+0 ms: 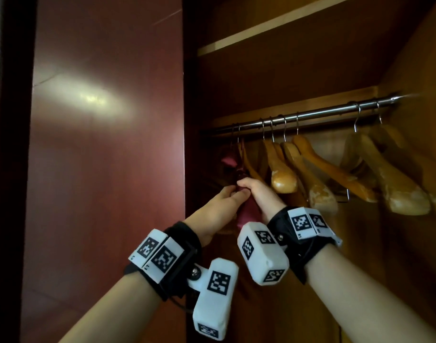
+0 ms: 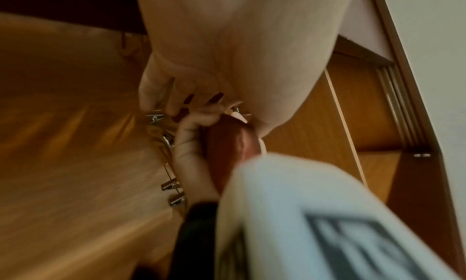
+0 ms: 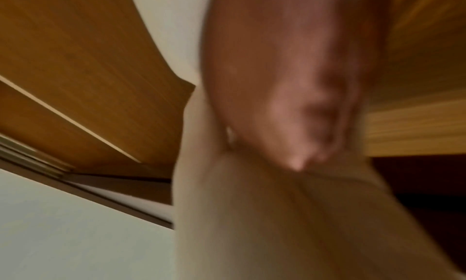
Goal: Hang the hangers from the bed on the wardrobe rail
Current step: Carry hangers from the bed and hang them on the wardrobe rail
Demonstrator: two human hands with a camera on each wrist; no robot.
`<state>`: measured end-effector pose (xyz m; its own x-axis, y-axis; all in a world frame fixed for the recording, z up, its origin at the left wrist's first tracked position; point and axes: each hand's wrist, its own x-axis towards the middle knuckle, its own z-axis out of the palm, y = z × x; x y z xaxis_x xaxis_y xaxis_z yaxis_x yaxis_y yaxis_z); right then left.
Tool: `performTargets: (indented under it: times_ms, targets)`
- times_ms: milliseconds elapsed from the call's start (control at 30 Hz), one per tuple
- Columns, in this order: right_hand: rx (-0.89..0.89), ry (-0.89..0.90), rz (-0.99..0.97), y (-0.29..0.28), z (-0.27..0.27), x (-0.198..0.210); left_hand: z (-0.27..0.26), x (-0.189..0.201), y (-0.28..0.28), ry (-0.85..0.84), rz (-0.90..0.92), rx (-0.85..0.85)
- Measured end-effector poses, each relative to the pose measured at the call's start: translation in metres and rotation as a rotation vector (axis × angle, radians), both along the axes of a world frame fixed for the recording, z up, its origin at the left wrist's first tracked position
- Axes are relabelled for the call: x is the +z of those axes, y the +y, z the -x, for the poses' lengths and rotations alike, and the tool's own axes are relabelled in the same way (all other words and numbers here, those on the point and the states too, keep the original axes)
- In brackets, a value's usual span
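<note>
A dark red padded hanger (image 1: 244,214) hangs low at the left end of the steel wardrobe rail (image 1: 323,113), its wire hook up by the rail. My left hand (image 1: 233,193) grips it from the left with the thumb across the padding. From the right, my right hand (image 1: 244,184) curls over the same padded arm, the two hands touching. In the left wrist view the red padding (image 2: 227,144) shows inside the right hand's fingers (image 2: 191,144), with metal clips (image 2: 171,186) beside it. The right wrist view is blurred, showing red padding (image 3: 277,55) above my palm.
Several pale wooden hangers (image 1: 283,174) hang on the rail to the right, close to my right wrist. A wooden shelf (image 1: 274,26) runs above the rail. A glossy reddish wardrobe door (image 1: 100,144) stands just left of my hands.
</note>
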<state>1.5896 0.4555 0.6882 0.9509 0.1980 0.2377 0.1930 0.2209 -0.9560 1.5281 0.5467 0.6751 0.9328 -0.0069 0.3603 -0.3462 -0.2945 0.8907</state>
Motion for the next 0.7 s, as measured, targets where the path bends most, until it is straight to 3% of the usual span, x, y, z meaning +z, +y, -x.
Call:
performTargets:
  times_ms: [233,467,700]
  targets:
    - [0.013,0.026,0.009,-0.007,-0.008,0.018,0.006,0.002,-0.004,0.021,-0.019,-0.067]
    - [0.062,0.016,0.037,-0.008,-0.014,0.003,-0.005,0.0,-0.003,-0.097,-0.019,-0.017]
    - [-0.075,-0.083,0.04,0.001,-0.023,0.015,-0.013,0.009,-0.007,-0.123,0.023,0.025]
